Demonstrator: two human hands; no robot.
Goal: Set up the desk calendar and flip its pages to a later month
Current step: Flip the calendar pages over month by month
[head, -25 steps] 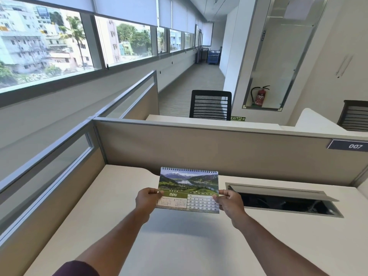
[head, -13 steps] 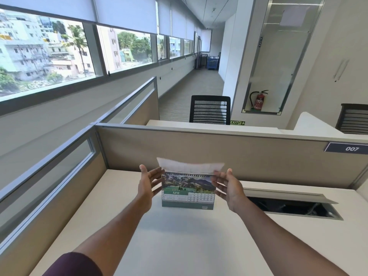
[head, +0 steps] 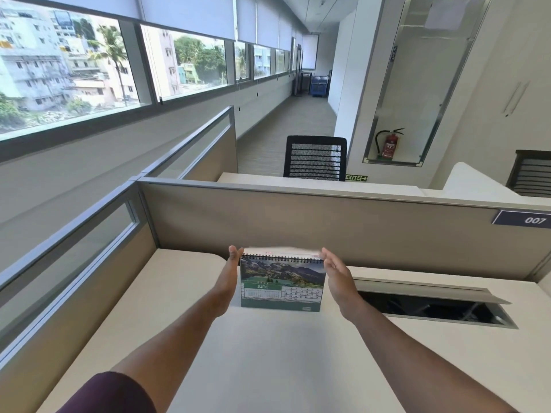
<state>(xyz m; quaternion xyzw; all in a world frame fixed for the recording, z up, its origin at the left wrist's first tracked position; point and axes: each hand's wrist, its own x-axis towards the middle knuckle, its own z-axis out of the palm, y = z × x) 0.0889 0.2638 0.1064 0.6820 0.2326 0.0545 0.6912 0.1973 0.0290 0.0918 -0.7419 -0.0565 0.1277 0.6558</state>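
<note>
Nearest, bare desk [head: 268,368] lies open under both forearms, giving free room to draw back. Beyond it the left hand [head: 229,278] and right hand [head: 338,278] flank the desk calendar [head: 281,283], fingers loose and extended, clasping nothing; both sit equally near, palms just beside its short edges. The calendar stands upright between them showing June, its long axis running hand to hand. At fingertip height a flipped page [head: 283,251] hangs over the spiral binding [head: 281,258]. Behind stands the partition [head: 328,222]; an open cable hatch [head: 432,307] lies right of the right hand.
</note>
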